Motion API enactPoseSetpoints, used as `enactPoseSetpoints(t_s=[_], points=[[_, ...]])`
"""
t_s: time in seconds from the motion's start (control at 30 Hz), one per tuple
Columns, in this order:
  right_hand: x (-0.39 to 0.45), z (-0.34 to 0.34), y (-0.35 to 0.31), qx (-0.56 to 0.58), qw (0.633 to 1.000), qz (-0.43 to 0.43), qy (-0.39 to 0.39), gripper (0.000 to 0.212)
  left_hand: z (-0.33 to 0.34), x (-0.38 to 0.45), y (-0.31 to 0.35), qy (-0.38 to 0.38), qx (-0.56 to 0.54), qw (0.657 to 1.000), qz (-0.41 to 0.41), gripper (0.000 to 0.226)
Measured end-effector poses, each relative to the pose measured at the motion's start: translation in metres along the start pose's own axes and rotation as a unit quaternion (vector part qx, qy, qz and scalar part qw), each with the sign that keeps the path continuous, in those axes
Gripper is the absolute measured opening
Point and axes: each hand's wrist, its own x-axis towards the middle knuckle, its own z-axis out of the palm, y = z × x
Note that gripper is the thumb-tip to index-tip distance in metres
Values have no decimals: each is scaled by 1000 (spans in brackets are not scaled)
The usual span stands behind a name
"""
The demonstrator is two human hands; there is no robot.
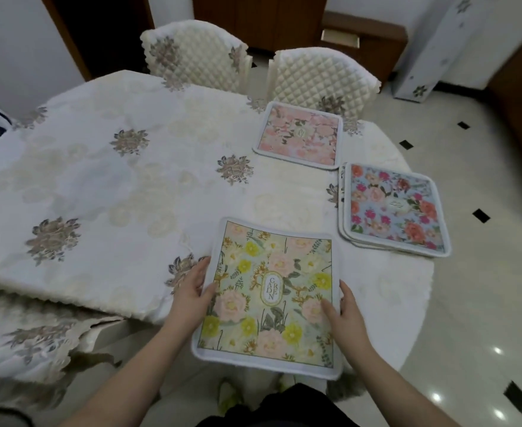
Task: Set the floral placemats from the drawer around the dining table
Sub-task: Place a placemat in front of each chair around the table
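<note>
A green-and-yellow floral placemat (269, 297) lies at the near edge of the dining table (115, 180), its near end hanging over the rim. My left hand (192, 291) holds its left edge with the thumb on top. My right hand (344, 315) holds its right edge, thumb resting on the print. A pink floral placemat (301, 135) lies flat at the far side in front of a chair. A small stack of placemats (393, 209), topped by a blue one with red and pink flowers, sits at the table's right edge.
Two quilted cream chairs (198, 53) (321, 75) stand at the far side. A chair with a matching embroidered cover (31, 337) is at the near left. The tiled floor (484, 272) stretches to the right; wooden cabinets (259, 16) line the back wall.
</note>
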Motion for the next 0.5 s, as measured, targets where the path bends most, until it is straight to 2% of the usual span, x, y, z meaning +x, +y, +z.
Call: enactPoseSetpoints(t_s=[0.23, 0.37, 0.5], points=[[18, 3, 12, 10, 999, 29, 17, 60, 12, 20, 2, -21, 20, 999, -31, 53], [29, 3, 21, 39, 998, 36, 15, 46, 19, 31, 7, -20, 19, 999, -34, 49], [42, -6, 23, -12, 1000, 5, 23, 37, 25, 36, 14, -8, 56, 998, -32, 50]])
